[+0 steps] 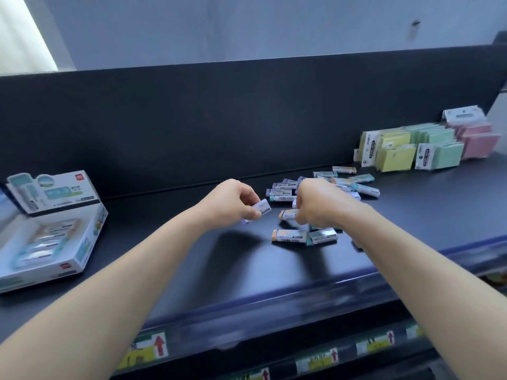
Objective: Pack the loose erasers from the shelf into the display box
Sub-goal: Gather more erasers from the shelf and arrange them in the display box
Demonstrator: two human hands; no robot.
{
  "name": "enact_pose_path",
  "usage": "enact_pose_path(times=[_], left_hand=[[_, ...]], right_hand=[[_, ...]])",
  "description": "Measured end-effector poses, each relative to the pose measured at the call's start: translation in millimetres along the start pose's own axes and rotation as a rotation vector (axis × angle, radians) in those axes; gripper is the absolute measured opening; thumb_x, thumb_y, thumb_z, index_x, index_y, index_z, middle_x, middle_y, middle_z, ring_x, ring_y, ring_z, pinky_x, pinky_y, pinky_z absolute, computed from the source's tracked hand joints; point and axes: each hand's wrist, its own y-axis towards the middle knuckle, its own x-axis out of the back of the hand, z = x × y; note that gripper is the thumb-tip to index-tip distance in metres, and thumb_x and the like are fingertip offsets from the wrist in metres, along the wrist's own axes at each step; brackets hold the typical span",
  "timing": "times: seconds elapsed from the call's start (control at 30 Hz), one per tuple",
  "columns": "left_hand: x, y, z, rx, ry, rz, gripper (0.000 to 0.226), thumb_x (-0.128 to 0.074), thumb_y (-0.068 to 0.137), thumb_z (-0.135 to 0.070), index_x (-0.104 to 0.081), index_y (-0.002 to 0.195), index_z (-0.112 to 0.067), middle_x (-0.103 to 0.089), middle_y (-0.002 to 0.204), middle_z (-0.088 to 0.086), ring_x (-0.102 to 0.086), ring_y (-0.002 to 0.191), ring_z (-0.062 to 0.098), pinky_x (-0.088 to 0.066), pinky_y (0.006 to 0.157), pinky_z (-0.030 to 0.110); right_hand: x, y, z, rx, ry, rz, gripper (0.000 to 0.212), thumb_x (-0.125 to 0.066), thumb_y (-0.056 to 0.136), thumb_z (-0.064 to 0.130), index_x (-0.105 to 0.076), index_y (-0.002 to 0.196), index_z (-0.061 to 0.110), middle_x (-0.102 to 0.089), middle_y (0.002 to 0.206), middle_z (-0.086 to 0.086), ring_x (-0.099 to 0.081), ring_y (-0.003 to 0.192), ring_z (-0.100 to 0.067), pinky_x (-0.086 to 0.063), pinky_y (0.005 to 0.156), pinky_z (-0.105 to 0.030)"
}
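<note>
Several loose erasers (323, 187) in white sleeves with orange, teal or purple ends lie scattered on the dark shelf (170, 270), right of centre. My left hand (233, 201) is shut on a white-sleeved eraser (262, 207), held just above the shelf left of the pile. My right hand (318, 204) is curled down over the pile, its fingers closed around an orange-ended eraser (288, 214). The white display box (79, 253) stands open at the far left with its lid up, and several erasers lie in a row inside it.
Packs of yellow, green and pink sticky notes (428, 144) stand at the back right against the dark back panel. The shelf's front rail (274, 305) carries price labels (148, 349) below it. Two erasers (304, 235) lie nearest to me.
</note>
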Motion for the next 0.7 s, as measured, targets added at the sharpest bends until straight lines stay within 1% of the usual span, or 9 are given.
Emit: enact_pose_path(times=[0.07,0.13,0.2,0.27,0.33,0.47,0.6,0.67,0.7], left_hand=[[8,-8,6,0.017,-0.078,-0.016,0.005,-0.07,0.08,-0.011,-0.069,0.084,-0.012,-0.068,0.073,0.002,-0.059,0.053,0.002,-0.044,0.064,0.021],[18,-19,13,0.037,-0.138,-0.045,0.003,-0.07,0.081,-0.012,-0.069,0.084,-0.012,-0.067,0.07,-0.002,-0.057,0.049,-0.004,-0.043,0.058,0.014],[30,-31,22,0.06,-0.188,-0.08,0.004,-0.071,0.08,-0.012,-0.067,0.08,-0.013,-0.065,0.068,-0.003,-0.057,0.052,0.0,-0.042,0.054,0.012],[44,-45,35,0.084,-0.225,-0.118,0.006,-0.072,0.079,-0.012,-0.066,0.08,-0.013,-0.063,0.069,-0.002,-0.055,0.059,0.007,-0.043,0.058,0.017],[58,-61,48,0.094,-0.247,-0.157,0.007,-0.072,0.079,-0.01,-0.065,0.081,-0.012,-0.062,0.07,-0.001,-0.054,0.062,0.011,-0.043,0.061,0.021],[89,-94,77,0.103,-0.215,-0.26,0.013,-0.072,0.078,-0.009,-0.063,0.075,-0.018,-0.064,0.074,0.003,-0.055,0.065,0.014,-0.044,0.067,0.026],[123,-128,110,0.126,-0.281,-0.359,0.011,-0.073,0.076,-0.003,-0.067,0.078,-0.013,-0.066,0.076,0.008,-0.058,0.069,0.018,-0.052,0.083,0.041],[139,-144,126,0.147,-0.299,-0.403,0.01,-0.073,0.077,-0.001,-0.067,0.08,-0.009,-0.064,0.076,0.007,-0.057,0.067,0.015,-0.052,0.082,0.039],[146,-152,133,0.153,-0.309,-0.426,0.01,-0.073,0.077,0.0,-0.067,0.08,-0.008,-0.063,0.075,0.007,-0.056,0.064,0.012,-0.052,0.076,0.033]], right_hand=[[-1,2,8,-0.01,0.038,-0.05,0.004,-0.054,0.078,0.001,-0.058,0.078,0.003,-0.047,0.067,-0.008,-0.04,0.057,-0.023,-0.032,0.048,-0.024],[-3,4,20,-0.014,0.104,-0.091,0.011,-0.051,0.076,-0.004,-0.06,0.082,-0.004,-0.048,0.069,-0.011,-0.039,0.062,-0.024,-0.032,0.052,-0.026],[-4,6,38,0.007,0.156,-0.131,0.016,-0.052,0.077,-0.005,-0.062,0.089,-0.008,-0.053,0.073,-0.018,-0.042,0.062,-0.022,-0.034,0.055,-0.027],[-3,6,60,0.048,0.189,-0.175,0.014,-0.056,0.079,-0.002,-0.064,0.09,0.002,-0.062,0.088,-0.016,-0.055,0.07,-0.027,-0.041,0.059,-0.028],[-5,5,84,0.085,0.218,-0.204,0.015,-0.06,0.08,0.002,-0.065,0.091,0.011,-0.063,0.093,-0.01,-0.061,0.081,-0.028,-0.048,0.064,-0.03],[-15,3,136,0.178,0.233,-0.214,0.012,-0.063,0.083,0.009,-0.065,0.094,0.014,-0.062,0.094,-0.007,-0.061,0.082,-0.027,-0.051,0.067,-0.032],[-23,-1,187,0.262,0.253,-0.208,0.012,-0.062,0.084,0.013,-0.065,0.095,0.015,-0.062,0.094,-0.005,-0.06,0.08,-0.025,-0.046,0.061,-0.029],[-28,-2,211,0.306,0.26,-0.211,0.011,-0.063,0.084,0.015,-0.065,0.095,0.016,-0.062,0.096,-0.005,-0.06,0.082,-0.025,-0.046,0.062,-0.029],[-30,-3,224,0.323,0.264,-0.214,0.011,-0.064,0.084,0.016,-0.065,0.095,0.016,-0.062,0.096,-0.005,-0.06,0.084,-0.025,-0.046,0.063,-0.029]])
